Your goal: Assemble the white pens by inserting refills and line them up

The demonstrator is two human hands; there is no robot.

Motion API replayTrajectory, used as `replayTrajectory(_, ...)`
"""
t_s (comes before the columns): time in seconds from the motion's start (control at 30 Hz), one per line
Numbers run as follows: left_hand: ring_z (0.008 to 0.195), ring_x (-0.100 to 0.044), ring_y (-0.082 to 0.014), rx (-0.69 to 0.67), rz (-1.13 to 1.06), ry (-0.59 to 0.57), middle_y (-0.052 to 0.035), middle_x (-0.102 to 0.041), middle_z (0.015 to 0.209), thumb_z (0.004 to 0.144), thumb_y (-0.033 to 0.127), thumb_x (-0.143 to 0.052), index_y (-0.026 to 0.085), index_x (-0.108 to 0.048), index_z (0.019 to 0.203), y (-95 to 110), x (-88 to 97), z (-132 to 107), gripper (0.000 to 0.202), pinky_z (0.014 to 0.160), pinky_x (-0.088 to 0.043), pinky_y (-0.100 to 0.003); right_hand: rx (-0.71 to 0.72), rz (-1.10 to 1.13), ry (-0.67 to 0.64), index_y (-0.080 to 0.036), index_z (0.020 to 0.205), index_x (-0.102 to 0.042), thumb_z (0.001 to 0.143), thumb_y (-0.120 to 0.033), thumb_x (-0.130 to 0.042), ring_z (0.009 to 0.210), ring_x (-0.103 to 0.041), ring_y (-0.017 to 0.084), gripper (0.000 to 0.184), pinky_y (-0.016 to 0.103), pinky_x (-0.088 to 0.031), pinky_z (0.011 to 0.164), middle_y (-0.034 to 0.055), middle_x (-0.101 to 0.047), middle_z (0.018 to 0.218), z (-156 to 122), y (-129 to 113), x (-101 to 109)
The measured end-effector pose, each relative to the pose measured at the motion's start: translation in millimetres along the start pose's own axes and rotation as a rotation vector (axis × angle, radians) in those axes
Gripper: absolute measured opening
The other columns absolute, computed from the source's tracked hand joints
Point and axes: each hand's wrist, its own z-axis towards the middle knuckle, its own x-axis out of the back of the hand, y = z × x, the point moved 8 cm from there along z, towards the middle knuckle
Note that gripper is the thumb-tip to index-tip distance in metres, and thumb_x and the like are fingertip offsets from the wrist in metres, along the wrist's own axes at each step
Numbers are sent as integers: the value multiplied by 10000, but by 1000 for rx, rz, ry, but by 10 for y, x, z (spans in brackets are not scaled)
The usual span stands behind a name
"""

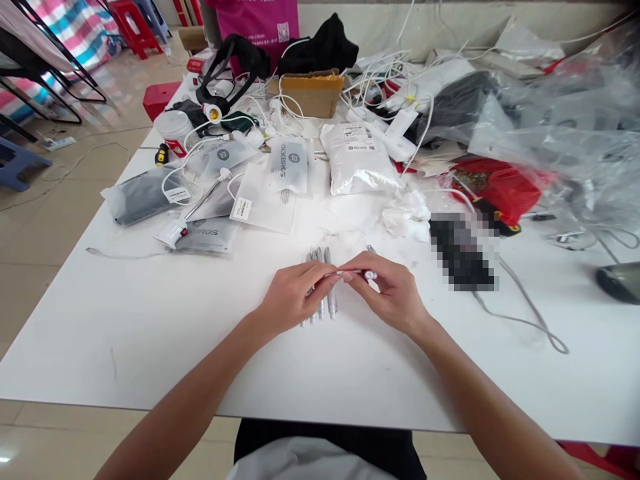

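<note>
Left grip point(295, 297): curled over the tubes; cannot tell if clamped.
Right grip point(387, 291): fingers together, clamped on a small silver part point(370, 275), pinched for fine control.
Silver tubes point(330, 300): side by side on the white bench point(150, 360), within both hands' reach.

Bright, even light fills the scene, leaving the white table point(125, 347) pale and slightly washed out. Shadows stay soft and faint, with only a light shade beneath the left hand point(293, 297) and right hand point(387, 293). The clear plastic sheeting point(565, 133) carries scattered whitish highlights and looks soft, while a small patch of glare shines on the floor tiles point(5, 459). The wide-angle view bows the table's edges and stretches the forearms toward the bottom corners. The metal rack point(60, 60) smears at upper left, and a pixelated mosaic patch point(461, 251) obscures the right side.
</note>
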Motion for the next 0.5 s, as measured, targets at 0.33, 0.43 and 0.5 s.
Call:
replayTrajectory(0.33, 1015, -650, -184, 46, -241, -197, -102, -629, 1197, 1114, 151, -423, 306, -524, 1579, -108, -50, -16, 500, 849, -590, -331, -12, -113, 74, -241, 955, -728, 1029, -283, -674, 668, -531, 137, 101, 307, -435, 612, 4, -682, 802, 28, -47, 97)
replayTrajectory(0.43, 987, -678, -169, 113, -248, -110, -76, -697, 1142, 1114, 203, -510, 307, -612, 1503, -173, 8, 22, 415, 859, -599, -318, 14, -138, 25, -239, 982, -728, 1025, -258, -665, 685, -552, 136, 79, 303, -446, 625, 15, -718, 858, 41, -68, 68)
replayTrajectory(0.5, 968, -711, -161, 187, -262, -80, -51, -751, 1098, 1093, 238, -588, 292, -651, 1447, -216, 38, 29, 364, 872, -609, -305, 13, -142, 21, -238, 991, -728, 1028, -264, -659, 696, -567, 138, 82, 301, -446, 620, 20, -730, 874, 41, -61, 54)
